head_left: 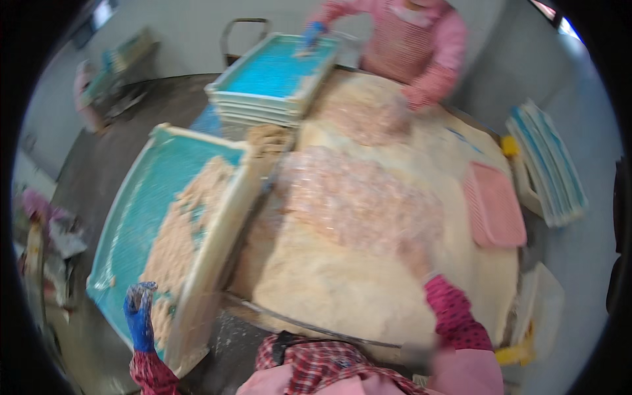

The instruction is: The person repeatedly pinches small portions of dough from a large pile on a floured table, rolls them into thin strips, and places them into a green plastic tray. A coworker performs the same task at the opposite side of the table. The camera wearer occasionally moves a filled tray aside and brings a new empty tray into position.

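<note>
My left hand (pixel 139 317), in a blue glove dusted white, is over the near left end of a large turquoise-lined tray (pixel 125 217). Its fingers are bent but apart, and no piece shows in them. Pale crumb-coated pieces (pixel 176 240) lie in rows along the tray's right part. My right hand (pixel 416 258), smeared by motion, is at the near right end of a long heap of shiny, pinkish raw pieces (pixel 355 197); whether it holds one is not visible. The heap rests on a thick bed of pale breading crumbs (pixel 329 286) covering the worktable.
Opposite, a co-worker in a pink sleeve reaches a blue-gloved hand (pixel 315 33) over a stack of white-rimmed trays (pixel 260 105). The other hand is by a second raw heap (pixel 368 118). A pink basket (pixel 495 204) sits at right, before leaning trays (pixel 546 164).
</note>
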The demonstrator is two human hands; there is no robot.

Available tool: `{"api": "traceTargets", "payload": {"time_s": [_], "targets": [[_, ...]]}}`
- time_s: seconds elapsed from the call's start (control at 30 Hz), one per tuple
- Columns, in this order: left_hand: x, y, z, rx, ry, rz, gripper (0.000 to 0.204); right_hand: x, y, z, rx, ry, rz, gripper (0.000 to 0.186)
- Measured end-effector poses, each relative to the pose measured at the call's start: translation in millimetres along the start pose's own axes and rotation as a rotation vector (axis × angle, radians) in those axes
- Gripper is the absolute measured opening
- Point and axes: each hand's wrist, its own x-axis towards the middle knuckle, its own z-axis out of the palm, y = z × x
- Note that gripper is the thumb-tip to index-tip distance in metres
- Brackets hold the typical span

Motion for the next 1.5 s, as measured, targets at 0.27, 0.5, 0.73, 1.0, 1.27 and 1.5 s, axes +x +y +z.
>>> {"api": "traceTargets", "payload": {"time_s": [0.27, 0.5, 0.73, 1.0, 1.27, 1.5], "targets": [[-33.3, -77.5, 276.6, 0.077, -0.723, 0.058, 0.036, -145.9, -42.1, 11.4, -0.215, 0.02, 0.149, 0.044], [-113.7, 1.3, 449.3, 0.238, -1.019, 0.659, 0.044, -167.7, -22.6, 44.3, -0.332, 0.327, 0.299, 0.059], [-88.0, -21.0, 405.7, 0.448, -0.995, 0.672, 0.044, -185.7, 24.7, 14.2, -0.289, 0.555, 0.557, 0.063], [-127.9, -38.8, 477.4, -0.463, -1.133, -0.484, 0.044, -118.5, -41.3, 45.4, 0.107, 0.592, 0.392, 0.05], [-136.6, 3.8, 441.2, -0.974, -0.969, -0.435, 0.051, -99.7, -93.1, 57.1, -0.192, 0.177, -0.07, 0.051], [-80.0, 2.4, 372.8, -1.269, -0.858, -0.969, 0.044, -4.7, -45.8, 17.6, -0.439, 0.102, -0.035, 0.03]]}}
